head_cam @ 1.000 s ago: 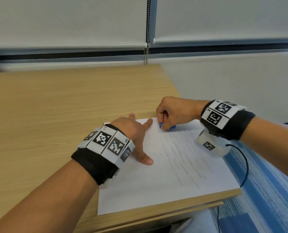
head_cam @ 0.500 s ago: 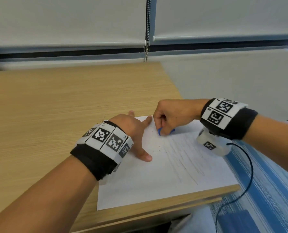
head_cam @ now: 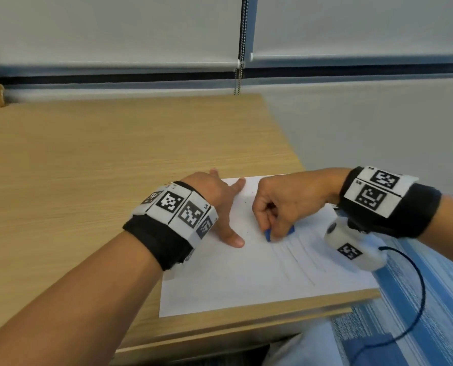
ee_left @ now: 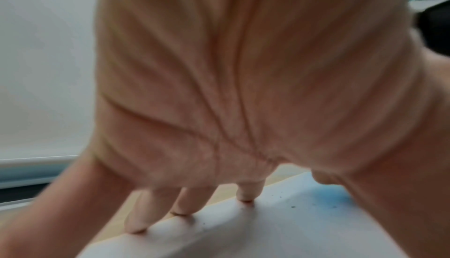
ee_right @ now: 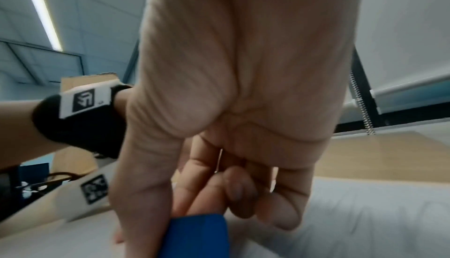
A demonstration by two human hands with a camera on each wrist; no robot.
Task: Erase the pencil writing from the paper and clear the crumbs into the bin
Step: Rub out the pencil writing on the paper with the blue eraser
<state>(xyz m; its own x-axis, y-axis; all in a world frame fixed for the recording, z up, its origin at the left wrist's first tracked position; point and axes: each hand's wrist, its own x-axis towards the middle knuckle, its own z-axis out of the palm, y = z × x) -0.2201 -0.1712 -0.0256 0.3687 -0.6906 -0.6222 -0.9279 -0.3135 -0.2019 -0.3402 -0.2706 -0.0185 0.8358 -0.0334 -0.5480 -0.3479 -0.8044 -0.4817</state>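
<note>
Firmly, right hand [head_cam: 288, 204] pinches blue eraser [head_cam: 269, 235]; left hand [head_cam: 214, 199] pins paper [head_cam: 246, 276].

A blue eraser [head_cam: 269, 235] meets a white sheet of paper [head_cam: 246, 273] streaked with faint grey pencil lines [head_cam: 299, 260] on a light oak-grain desk [head_cam: 114, 154]. Black wristbands [head_cam: 405, 210] carry white tags printed with black square codes; at 5 o'clock, blue-striped carpet [head_cam: 431, 299].
</note>
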